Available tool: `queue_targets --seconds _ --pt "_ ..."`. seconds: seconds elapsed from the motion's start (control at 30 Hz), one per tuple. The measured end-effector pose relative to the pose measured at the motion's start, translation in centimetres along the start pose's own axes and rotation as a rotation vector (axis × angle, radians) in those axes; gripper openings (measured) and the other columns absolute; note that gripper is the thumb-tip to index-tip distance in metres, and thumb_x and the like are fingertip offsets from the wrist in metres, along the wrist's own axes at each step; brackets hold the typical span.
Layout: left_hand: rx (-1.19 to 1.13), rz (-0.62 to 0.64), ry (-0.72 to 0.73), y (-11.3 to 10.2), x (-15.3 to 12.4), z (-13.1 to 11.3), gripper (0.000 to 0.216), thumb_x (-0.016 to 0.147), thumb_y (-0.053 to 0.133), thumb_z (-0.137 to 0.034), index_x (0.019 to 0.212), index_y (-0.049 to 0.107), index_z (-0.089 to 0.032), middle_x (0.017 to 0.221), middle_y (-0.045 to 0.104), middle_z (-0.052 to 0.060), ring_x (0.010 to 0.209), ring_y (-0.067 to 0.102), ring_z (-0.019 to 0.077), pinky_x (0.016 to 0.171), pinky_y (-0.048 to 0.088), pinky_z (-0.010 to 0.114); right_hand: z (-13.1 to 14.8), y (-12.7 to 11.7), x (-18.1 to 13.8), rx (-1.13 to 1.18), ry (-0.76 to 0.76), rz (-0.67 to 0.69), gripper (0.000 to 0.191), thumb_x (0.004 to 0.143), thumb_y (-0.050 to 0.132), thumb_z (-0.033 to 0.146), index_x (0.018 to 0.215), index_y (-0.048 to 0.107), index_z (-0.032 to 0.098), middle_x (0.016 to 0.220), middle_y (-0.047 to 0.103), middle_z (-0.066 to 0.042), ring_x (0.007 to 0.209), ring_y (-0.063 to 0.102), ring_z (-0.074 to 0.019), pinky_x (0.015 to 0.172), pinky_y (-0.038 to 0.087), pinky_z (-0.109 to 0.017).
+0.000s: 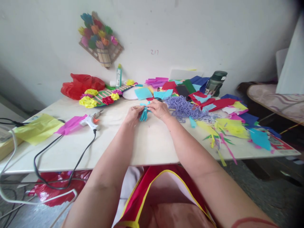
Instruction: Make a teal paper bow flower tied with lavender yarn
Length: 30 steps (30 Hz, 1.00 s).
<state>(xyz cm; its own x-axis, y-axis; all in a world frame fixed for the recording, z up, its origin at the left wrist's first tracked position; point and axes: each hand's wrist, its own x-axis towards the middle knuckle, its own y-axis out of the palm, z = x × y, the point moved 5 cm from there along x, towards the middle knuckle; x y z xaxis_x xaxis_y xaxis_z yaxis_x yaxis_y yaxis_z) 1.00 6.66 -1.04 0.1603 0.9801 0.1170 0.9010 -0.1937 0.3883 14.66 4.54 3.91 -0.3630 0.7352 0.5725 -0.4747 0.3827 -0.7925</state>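
Over the middle of the table, both hands are close together around a small turquoise paper tassel with fringed strips hanging down. My left hand is closed, its fingertips pinching the tassel's left side. My right hand is closed on its upper right part. A thin wooden stick shows to the right of my right hand and seems to run behind the fingers; its exact grip is hidden. A tangle of purple yarn lies just right of my right hand, and dark scissors-like handles are partly visible behind it.
A white glue gun with a black cord lies at left, near pink paper and yellow paper. Behind stand a green-decorated panel, a glue bottle and a dark bottle. Coloured paper scraps cover the right side.
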Motion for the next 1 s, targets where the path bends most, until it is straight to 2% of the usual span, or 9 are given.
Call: queue_targets --seconds 0.33,0.67,0.83,1.0 --pt "0.034 -0.017 -0.012 0.3 -0.4 -0.5 0.018 0.06 0.078 -0.022 0.063 0.064 -0.011 0.052 0.06 0.001 0.044 0.053 0.0088 0.043 0.039 0.02 -1.0 0.7 0.3 0.147 -0.038 0.004 0.021 0.082 0.06 0.025 0.098 0.074 0.024 0.093 0.066 -0.005 0.083 0.06 -0.0152 0.073 0.044 -0.025" --pt "0.069 -0.035 0.006 0.3 -0.6 -1.1 0.017 0.056 0.079 -0.021 0.06 0.065 -0.011 0.052 0.06 0.002 0.044 0.05 0.0084 0.042 0.036 0.021 -1.6 1.5 0.5 0.207 -0.068 0.03 0.023 0.083 0.06 0.026 0.102 0.073 0.023 0.096 0.064 -0.006 0.084 0.06 -0.0158 0.075 0.045 -0.026" --pt "0.059 -0.043 -0.003 0.0 -0.4 -0.7 0.019 0.058 0.079 -0.022 0.064 0.065 -0.012 0.056 0.062 0.0 0.047 0.055 0.0085 0.046 0.041 0.02 -1.5 1.5 0.6 0.142 -0.039 0.043 0.021 0.083 0.061 0.029 0.099 0.074 0.024 0.095 0.064 -0.005 0.086 0.059 -0.016 0.072 0.043 -0.026" --pt "-0.012 -0.002 -0.049 0.3 -0.3 -0.1 0.018 0.062 0.078 -0.022 0.066 0.064 -0.011 0.061 0.065 0.003 0.055 0.061 0.011 0.059 0.052 0.023 -0.5 0.5 0.4 0.004 -0.035 0.065 0.022 0.087 0.056 0.03 0.095 0.075 0.024 0.097 0.065 -0.007 0.085 0.058 -0.0175 0.066 0.04 -0.026"
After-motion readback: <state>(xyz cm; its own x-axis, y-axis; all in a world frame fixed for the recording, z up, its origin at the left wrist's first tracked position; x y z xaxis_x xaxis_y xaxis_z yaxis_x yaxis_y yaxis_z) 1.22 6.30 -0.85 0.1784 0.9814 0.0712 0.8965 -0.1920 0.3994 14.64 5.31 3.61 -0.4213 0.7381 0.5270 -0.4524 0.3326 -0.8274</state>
